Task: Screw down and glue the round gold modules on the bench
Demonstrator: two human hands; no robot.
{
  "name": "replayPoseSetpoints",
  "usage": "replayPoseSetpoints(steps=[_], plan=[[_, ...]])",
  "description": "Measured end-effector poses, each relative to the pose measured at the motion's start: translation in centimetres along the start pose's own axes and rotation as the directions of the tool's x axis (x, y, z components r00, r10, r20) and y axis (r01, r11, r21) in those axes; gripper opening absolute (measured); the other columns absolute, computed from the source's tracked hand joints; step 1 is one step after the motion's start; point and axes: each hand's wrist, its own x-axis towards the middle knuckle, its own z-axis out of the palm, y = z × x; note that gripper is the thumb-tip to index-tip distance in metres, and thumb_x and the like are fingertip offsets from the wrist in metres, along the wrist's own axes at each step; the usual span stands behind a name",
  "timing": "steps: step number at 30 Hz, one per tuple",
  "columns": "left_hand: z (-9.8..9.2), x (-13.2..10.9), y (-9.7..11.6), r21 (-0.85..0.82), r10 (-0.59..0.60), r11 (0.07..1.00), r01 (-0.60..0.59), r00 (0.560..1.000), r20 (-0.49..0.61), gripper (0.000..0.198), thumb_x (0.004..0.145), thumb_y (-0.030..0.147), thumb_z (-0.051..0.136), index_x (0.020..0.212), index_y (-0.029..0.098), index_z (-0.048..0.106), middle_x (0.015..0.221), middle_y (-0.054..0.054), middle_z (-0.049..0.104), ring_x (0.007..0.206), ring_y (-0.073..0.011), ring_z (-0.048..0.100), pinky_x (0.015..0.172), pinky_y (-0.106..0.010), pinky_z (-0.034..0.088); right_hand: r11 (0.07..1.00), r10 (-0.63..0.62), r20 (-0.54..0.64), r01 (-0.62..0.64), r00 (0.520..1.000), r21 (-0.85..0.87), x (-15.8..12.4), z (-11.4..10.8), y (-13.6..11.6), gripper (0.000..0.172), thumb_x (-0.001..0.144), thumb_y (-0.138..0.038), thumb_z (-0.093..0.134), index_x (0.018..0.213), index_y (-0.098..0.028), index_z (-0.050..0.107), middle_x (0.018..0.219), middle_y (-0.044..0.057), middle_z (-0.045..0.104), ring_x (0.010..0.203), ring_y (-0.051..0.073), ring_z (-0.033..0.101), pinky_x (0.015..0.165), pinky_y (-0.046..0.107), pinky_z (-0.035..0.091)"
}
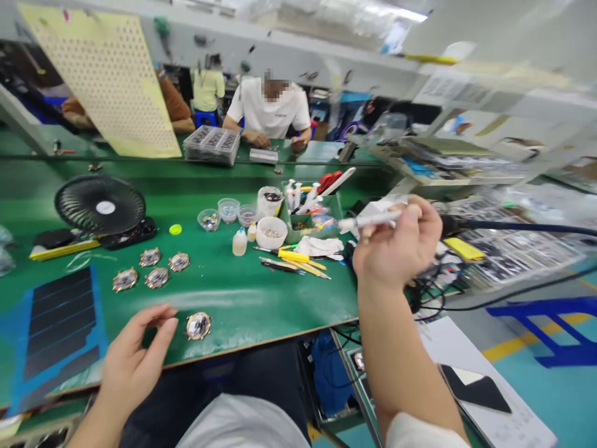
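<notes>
My right hand (401,242) is raised over the right part of the bench, its fingers closed around a slim white syringe (379,219) that points left. Motion blur smears the syringe's tip. On the left, my left hand (140,351) hovers low at the bench's front edge, thumb and fingers apart with nothing between them. Just right of its fingertips lies a round watch case (198,326) with a gold-coloured rim, not touched. Behind it several similar watch cases (157,277) lie grouped on the green bench top (261,311).
A black fan (102,208) stands back left, near a blue-edged black mat (60,323). Small cups (271,233), a dropper bottle (239,242), pens (303,264) and a green tool box (298,233) fill the middle. Cables (433,292) hang at right. A co-worker (273,109) sits opposite.
</notes>
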Motion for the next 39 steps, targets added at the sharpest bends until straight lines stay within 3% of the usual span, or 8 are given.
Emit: replayPoseSetpoints(steps=[7,10,15,18,25,30,33,39], plan=[[-0.5,-0.9,7.5,-0.107,0.36,0.933,-0.344,0.889,0.284,0.026,0.096,0.009,0.065,0.121,0.014,0.063,0.105,-0.004,0.069,0.099,-0.0076,0.06,0.091,-0.024,0.048,0.686,0.562,0.479,-0.704,0.674,0.185,-18.2,-1.8,-7.1,0.032,0.107,-0.021,0.047,0.128,-0.029,0.07,0.101,0.004,0.06,0.072,0.01,0.07,0.063,0.022,0.061],[-1.9,-1.9,6.9,-0.075,0.334,0.942,-0.328,0.891,0.306,0.027,0.093,0.002,0.063,0.118,0.012,0.063,0.104,-0.006,0.067,0.096,-0.0086,0.057,0.087,-0.026,0.047,0.492,0.668,0.55,-0.852,0.501,0.179,-20.1,-3.0,-6.7,0.031,0.105,-0.031,0.056,0.134,-0.031,0.067,0.112,0.006,0.06,0.082,0.011,0.071,0.068,0.021,0.062],[-3.5,-2.4,5.8,-0.004,0.321,0.938,-0.346,0.865,0.385,0.024,0.094,0.002,0.06,0.117,0.012,0.062,0.104,-0.007,0.065,0.098,-0.011,0.054,0.09,-0.03,0.043,0.098,0.621,0.784,-0.994,0.021,-0.052,-20.4,-5.2,-5.2,0.029,0.104,-0.045,0.06,0.124,-0.027,0.073,0.089,0.003,0.061,0.059,0.005,0.061,0.052,0.011,0.046],[-3.7,-1.8,6.0,-0.031,0.281,0.953,-0.301,0.842,0.461,0.023,0.096,0.002,0.056,0.116,0.013,0.06,0.102,-0.005,0.063,0.097,-0.0106,0.052,0.089,-0.03,0.04,-0.003,0.544,0.833,-0.993,-0.104,-0.122,-20.7,-6.1,-5.2,0.032,0.105,-0.049,0.058,0.126,-0.029,0.072,0.081,0.004,0.066,0.057,0.007,0.062,0.051,0.012,0.042],[-5.3,1.2,3.4,0.071,0.12,0.983,-0.169,0.887,0.447,0.012,0.103,0.01,0.048,0.097,0.018,0.054,0.087,0.001,0.057,0.085,-0.0087,0.053,0.078,-0.025,0.041,0.157,0.701,0.692,-0.984,0.171,0.085,-18.5,-5.2,-5.4,0.033,0.111,-0.039,0.043,0.103,-0.027,0.072,0.053,-0.004,0.022,0.043,0.007,0.023,0.048,0.019,0.026],[-5.2,2.4,0.1,0.67,0.178,0.628,-0.396,0.911,0.372,0.019,0.1,0.03,0.063,0.116,0.021,0.068,0.106,-0.004,0.066,0.092,-0.0212,0.058,0.079,-0.036,0.04,0.182,0.702,0.689,-0.981,0.181,0.072,-17.9,-5.0,-5.2,0.032,0.111,-0.039,0.041,0.105,-0.029,0.071,0.054,-0.004,0.026,0.044,0.008,0.027,0.049,0.022,0.025],[-4.4,2.2,0.6,0.659,0.177,0.64,-0.395,0.91,0.374,0.031,0.101,0.03,0.062,0.129,0.017,0.065,0.119,-0.007,0.065,0.103,-0.0237,0.06,0.085,-0.038,0.045,0.137,0.714,0.683,-0.987,0.155,0.081,-18.3,-5.1,-5.2,0.032,0.111,-0.039,0.042,0.104,-0.028,0.071,0.055,-0.004,0.026,0.044,0.007,0.026,0.05,0.021,0.026],[-2.8,3.6,4.2,0.45,0.112,0.71,-0.542,0.717,0.688,0.05,0.106,0.032,0.049,0.155,0.028,0.04,0.162,0.001,0.043,0.13,-0.0211,0.053,0.1,-0.041,0.048,0.268,0.746,0.625,-0.963,0.231,0.036,-19.2,-5.6,-4.9,0.028,0.11,-0.042,0.049,0.116,-0.034,0.075,0.064,-0.002,0.042,0.05,0.005,0.04,0.055,0.022,0.032]])
